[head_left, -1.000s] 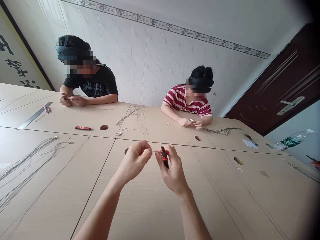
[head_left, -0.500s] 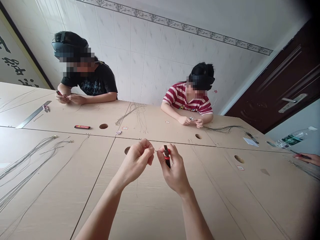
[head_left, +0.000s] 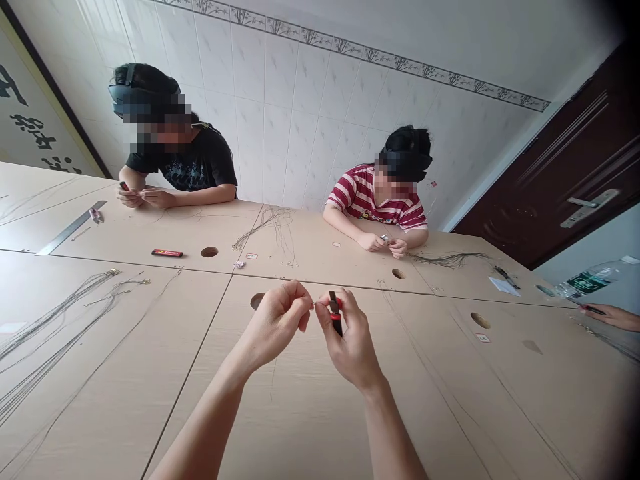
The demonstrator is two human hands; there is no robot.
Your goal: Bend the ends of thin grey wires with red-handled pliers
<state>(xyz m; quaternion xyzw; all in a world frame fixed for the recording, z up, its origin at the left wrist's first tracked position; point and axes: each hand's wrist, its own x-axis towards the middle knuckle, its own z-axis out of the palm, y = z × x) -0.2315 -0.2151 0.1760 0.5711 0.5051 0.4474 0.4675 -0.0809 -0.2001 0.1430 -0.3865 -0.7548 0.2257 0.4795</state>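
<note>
My left hand (head_left: 280, 319) is closed in a pinch on a thin cord (head_left: 273, 380), whose loose end hangs below the palm above the table. My right hand (head_left: 353, 337) is wrapped round small pliers (head_left: 335, 313) with black and red parts, held with the dark head up. Its thumb and forefinger also pinch at a tiny bit between the two hands, too small to make out. The fingertips of both hands almost meet above the table's near middle.
Bundles of thin cords (head_left: 70, 313) lie at the left. A red and black box (head_left: 167, 253), a steel ruler (head_left: 73, 227) and round table holes (head_left: 481, 321) are farther out. Two people sit opposite; another person's hand (head_left: 613, 317) is at right, near a bottle (head_left: 595, 279).
My left fingertips have come slightly closer to the right ones, and the gap between them is smaller. The pliers stay in my right hand. The whole view has shifted a little.
</note>
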